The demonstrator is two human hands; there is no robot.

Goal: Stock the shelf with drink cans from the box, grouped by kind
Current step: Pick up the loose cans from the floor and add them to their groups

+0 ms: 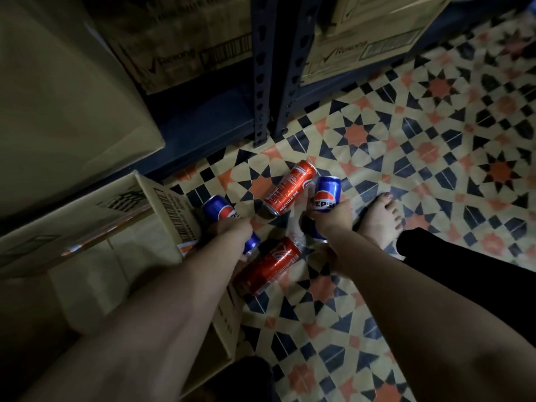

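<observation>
On the dim patterned floor [406,158], both hands grip blue cans [326,194], fingers hidden; the box [171,207] is cut off.

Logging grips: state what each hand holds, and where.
Left hand grips a blue Pepsi can around its middle; right hand grips another Pepsi can around its lower body.

left hand [232,227] hides blue can's [220,211] middle, box [171,210] interior dim

The open box [174,216] sits on the floor [406,140] at eight o'clock, below the shelf post [278,68] at twelve. Two cans lie on the floor centrally, one [290,191] beyond the other [268,266]. A foot [378,217] stands at three o'clock.
</observation>
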